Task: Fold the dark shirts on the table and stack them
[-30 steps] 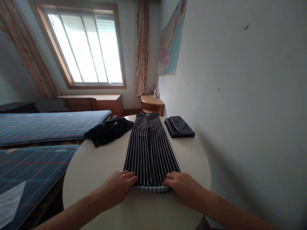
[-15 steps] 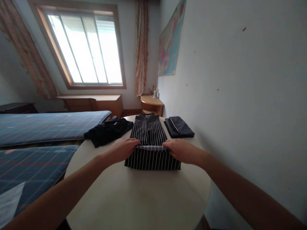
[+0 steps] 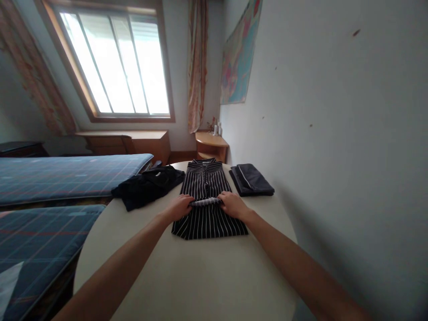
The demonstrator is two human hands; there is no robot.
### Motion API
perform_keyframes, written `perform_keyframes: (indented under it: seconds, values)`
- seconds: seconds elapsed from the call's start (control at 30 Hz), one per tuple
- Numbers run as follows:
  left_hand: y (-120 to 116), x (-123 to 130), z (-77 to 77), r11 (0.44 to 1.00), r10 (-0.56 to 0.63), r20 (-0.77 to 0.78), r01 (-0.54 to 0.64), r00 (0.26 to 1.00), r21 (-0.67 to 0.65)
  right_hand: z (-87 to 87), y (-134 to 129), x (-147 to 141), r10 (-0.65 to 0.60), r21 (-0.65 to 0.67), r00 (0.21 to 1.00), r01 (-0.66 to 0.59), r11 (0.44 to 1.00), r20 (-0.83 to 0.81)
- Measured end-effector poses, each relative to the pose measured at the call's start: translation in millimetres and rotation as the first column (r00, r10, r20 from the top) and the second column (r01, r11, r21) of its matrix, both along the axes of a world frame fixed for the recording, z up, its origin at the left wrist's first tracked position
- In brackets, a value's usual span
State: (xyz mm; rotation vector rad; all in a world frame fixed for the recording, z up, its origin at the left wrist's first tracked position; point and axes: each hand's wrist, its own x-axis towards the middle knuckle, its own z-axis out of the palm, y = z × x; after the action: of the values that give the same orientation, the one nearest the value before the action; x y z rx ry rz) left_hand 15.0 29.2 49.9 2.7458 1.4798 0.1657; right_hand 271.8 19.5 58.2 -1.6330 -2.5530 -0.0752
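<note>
A black shirt with white stripes [image 3: 214, 223] lies on the round cream table [image 3: 187, 272], its collar at the far end and its lower part folded up over itself. My left hand [image 3: 181, 207] is closed on the left end of the folded edge. At the right part of the same edge, my right hand [image 3: 232, 204] pinches the cloth. Between the hands a strip of the paler inner side shows. The fingertips are partly hidden in the fabric.
To the left on the table lies a crumpled black garment [image 3: 149, 185]. A folded dark grey garment [image 3: 252, 178] sits at the right, near the white wall [image 3: 334, 156]. Beds with blue plaid mattresses [image 3: 67, 178] stand at the left. Behind is a corner desk [image 3: 212, 140].
My right hand has moved left along the folded edge, closer to my left hand. The edge is slightly higher and bunched, and the view has shifted a little.
</note>
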Motion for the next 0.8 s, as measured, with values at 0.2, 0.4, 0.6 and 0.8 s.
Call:
perform_keyframes:
  seconds: [0.2,0.4,0.6,0.8]
  values:
    - [-4.8,-8.4,-4.1,0.997,-0.061,0.026,0.062,0.998,-0.048,-7.8,-1.6,10.9,0.089,-0.039,0.988,-0.095,0.995,-0.124]
    - [-39.1,-11.0,5.0,0.968,-0.198,-0.001,0.195,0.980,-0.158,1.0,-30.0,22.0,0.198,-0.148,0.956,-0.233,0.961,-0.215]
    - [-76.8,-9.3,26.7,0.936,-0.242,-0.096,0.207,0.965,-0.283,5.3,-56.2,29.0,0.261,-0.302,0.915,-0.354,0.885,-0.306]
    - [-116.7,-6.9,42.6,0.913,-0.260,-0.176,0.182,0.950,-0.364,9.9,-84.3,30.5,0.315,-0.399,0.893,-0.430,0.810,-0.323]
